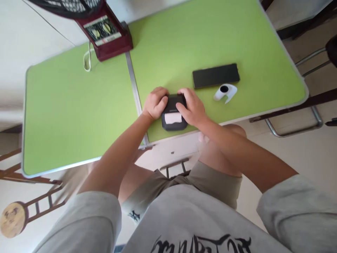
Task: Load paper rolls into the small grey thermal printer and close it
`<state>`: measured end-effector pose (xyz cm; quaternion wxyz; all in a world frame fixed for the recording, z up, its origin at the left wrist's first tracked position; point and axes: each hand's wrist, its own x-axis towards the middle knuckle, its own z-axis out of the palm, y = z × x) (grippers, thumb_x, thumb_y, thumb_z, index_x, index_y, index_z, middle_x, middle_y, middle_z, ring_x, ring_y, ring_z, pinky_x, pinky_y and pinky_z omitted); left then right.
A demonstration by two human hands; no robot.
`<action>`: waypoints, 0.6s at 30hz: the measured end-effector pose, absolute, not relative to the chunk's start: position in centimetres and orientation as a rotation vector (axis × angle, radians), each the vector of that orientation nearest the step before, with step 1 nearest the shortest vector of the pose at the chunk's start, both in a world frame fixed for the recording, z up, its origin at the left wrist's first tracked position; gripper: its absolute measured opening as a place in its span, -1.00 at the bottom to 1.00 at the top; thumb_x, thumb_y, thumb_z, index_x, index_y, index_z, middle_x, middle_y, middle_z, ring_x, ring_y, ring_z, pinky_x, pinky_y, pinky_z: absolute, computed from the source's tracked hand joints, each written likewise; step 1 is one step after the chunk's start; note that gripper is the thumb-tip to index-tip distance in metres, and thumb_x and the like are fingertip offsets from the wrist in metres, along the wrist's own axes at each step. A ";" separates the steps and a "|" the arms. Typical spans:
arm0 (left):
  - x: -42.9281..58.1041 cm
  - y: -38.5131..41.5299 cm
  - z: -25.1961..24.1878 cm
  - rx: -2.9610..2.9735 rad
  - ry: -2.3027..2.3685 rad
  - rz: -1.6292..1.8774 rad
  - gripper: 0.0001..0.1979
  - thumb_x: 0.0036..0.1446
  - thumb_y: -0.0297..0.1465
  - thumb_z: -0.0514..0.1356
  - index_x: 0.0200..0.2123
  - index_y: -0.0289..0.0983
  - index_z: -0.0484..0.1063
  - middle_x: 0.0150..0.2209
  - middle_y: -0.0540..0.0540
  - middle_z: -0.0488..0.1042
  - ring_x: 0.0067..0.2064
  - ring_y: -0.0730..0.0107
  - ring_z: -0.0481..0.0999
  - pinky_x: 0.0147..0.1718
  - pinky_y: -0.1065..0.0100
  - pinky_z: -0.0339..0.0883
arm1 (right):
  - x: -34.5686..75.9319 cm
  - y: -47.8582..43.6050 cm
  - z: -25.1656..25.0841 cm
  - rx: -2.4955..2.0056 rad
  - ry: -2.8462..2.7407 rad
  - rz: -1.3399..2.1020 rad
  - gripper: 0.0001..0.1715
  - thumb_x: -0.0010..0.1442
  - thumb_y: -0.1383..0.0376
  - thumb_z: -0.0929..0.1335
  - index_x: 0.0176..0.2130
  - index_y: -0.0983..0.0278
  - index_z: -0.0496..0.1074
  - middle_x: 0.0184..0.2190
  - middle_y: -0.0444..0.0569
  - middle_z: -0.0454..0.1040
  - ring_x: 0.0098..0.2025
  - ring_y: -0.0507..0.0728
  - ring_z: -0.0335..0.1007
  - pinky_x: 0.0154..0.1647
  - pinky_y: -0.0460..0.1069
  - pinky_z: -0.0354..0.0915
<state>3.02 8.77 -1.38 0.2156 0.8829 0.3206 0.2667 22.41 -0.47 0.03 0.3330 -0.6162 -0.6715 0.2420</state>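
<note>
Grey shirt (pixel 195 214) nearest | left hand (pixel 156 102), half-curled, grips left side of black device (pixel 172 104) | right hand (pixel 194 108), half-curled, grips right side, thumb on top | device lies on green table (pixel 65 116) near front edge | backward pull might slide it off; careless thumb might crease pale paper (pixel 172 118)

Head camera: on the wearer's head, facing forward and steeply down
Nearest: grey T-shirt (pixel 189 211)
Farther off: hands (pixel 156 102), green worktop (pixel 73 109)

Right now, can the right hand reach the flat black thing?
Probably yes: only green tabletop seems to separate the right hand from the flat black thing, though that hand touches the dark device.
</note>
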 end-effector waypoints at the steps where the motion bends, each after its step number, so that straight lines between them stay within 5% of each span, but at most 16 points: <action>1: 3.0 8.7 -1.1 2.429 0.871 0.728 -0.32 0.37 0.14 -0.24 -0.19 -0.22 0.47 -0.23 -0.24 0.55 -0.12 0.01 0.57 -0.05 -0.04 0.45 | 22.3 -0.2 0.5 -1.614 -1.739 0.691 -0.50 0.26 0.12 0.24 0.12 0.26 0.34 0.12 0.19 0.47 0.15 0.32 0.39 0.19 0.19 0.31; 6: 2.4 9.0 -0.5 2.443 0.813 0.755 -0.51 0.40 -0.03 -0.12 -0.11 -0.26 0.42 -0.24 -0.20 0.55 -0.20 0.12 0.57 -0.18 0.09 0.49 | 21.0 3.4 2.8 -1.508 -1.695 1.000 -0.76 0.22 0.14 0.27 -0.19 0.21 0.38 -0.13 0.03 0.55 -0.06 0.22 0.43 0.00 0.11 0.28; 9: 2.2 9.2 -0.6 2.414 0.843 0.776 -0.61 0.38 -0.06 -0.04 -0.06 -0.25 0.34 -0.26 -0.15 0.53 -0.29 0.18 0.54 -0.31 0.18 0.47 | 20.2 5.9 3.6 -1.480 -1.626 1.109 -0.83 0.22 0.18 0.28 -0.37 0.20 0.27 -0.39 -0.13 0.43 -0.30 0.10 0.32 -0.22 0.03 0.19; 18: 1.9 9.5 0.1 2.330 0.799 0.671 -0.74 0.34 -0.16 0.06 -0.08 -0.22 0.31 -0.24 -0.13 0.49 -0.25 0.22 0.50 -0.26 0.19 0.45 | 20.3 6.9 2.7 -1.349 -1.368 1.268 -0.76 0.26 0.16 0.30 -0.40 0.23 0.31 -0.47 -0.22 0.30 -0.37 0.01 0.22 -0.28 -0.02 0.12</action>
